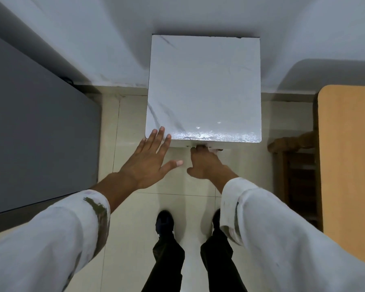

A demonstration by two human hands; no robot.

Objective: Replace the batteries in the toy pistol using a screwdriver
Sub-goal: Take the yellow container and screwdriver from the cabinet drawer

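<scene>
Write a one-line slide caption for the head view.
Left hand rests flat on a near corner of the white marble-top table; right hand grips under its front edge.

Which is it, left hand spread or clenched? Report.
Spread: the left hand is flat, its straight, splayed fingers reaching the white table's near-left corner.

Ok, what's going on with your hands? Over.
Left grip flat on near corner of white table. Right grip curled under its front edge. Toy pistol, screwdriver not in view.

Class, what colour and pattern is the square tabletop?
The tabletop is white with faint grey marble veining; head view.
</scene>
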